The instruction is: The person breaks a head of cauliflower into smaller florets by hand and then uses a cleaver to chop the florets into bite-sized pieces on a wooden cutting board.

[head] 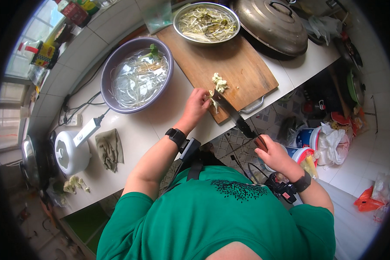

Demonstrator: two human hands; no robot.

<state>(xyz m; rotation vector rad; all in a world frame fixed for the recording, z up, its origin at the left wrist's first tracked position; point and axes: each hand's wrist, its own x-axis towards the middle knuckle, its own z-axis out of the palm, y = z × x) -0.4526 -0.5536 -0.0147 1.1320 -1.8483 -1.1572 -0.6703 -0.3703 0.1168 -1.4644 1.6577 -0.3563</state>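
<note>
My right hand (274, 152) grips the wooden handle of a kitchen knife (230, 108) with a dark blade. The blade's far end is over the wooden cutting board (250, 65), close to the fingertips of my left hand (195, 104). Pinched in those fingers is a pale vegetable piece (214, 104), partly hidden by them. Just beyond the blade lies a small heap of pale chopped pieces (219, 82). A metal bowl (197, 40) of bean sprouts (208, 22) stands at the board's far end. Left of the board, a purple basin (105, 78) holds water and pale strands (133, 84).
A large domed metal lid (269, 24) sits behind the board to the right. On the left are a white lidded appliance (72, 156), a folded cloth (110, 148) and vegetable scraps (74, 184). Buckets (307, 138) and plastic bags stand below, beyond the counter edge.
</note>
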